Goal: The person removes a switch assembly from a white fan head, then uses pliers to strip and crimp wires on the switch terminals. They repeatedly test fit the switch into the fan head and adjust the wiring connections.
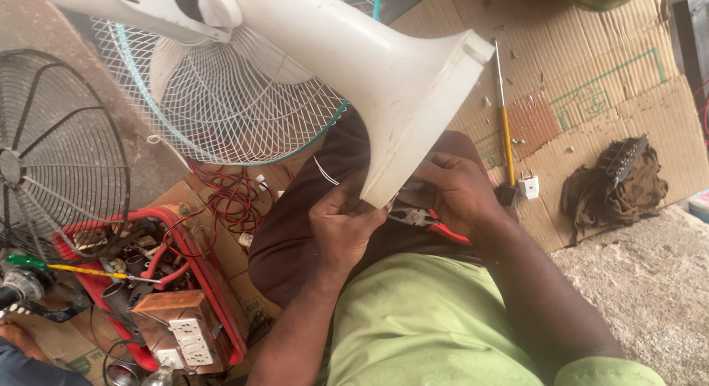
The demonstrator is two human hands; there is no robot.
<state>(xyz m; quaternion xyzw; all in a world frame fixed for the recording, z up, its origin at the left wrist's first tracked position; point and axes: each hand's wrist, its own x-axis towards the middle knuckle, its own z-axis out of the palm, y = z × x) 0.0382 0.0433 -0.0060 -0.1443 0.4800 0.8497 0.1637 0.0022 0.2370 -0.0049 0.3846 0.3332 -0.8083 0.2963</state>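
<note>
The white plastic fan base (384,83) is held tilted across the person's lap, its flared foot pointing down toward the hands and its stem running up to the white wire fan guard (229,98) at the top of the view. The lower rim of the foot is gripped by the left hand (343,223), fingers curled closed around the edge. The right hand (461,190) is closed around a pair of red-handled pliers (428,222), whose nose is set just under the rim, beside the left hand; what the nose bites on cannot be made out. The base is judged light and hollow, stiff but smooth and somewhat slippery, so it is best taken by the rim of the foot or the narrow stem, while the thin wire guard is likely to bend if squeezed. Further out, a yellow-handled screwdriver (505,127) and a small white plug (529,186) lie on flattened cardboard (591,68), near a dark rag (609,183). To the left stand a dark fan grille (59,157) and a red tray (214,290) of wires and parts.
</note>
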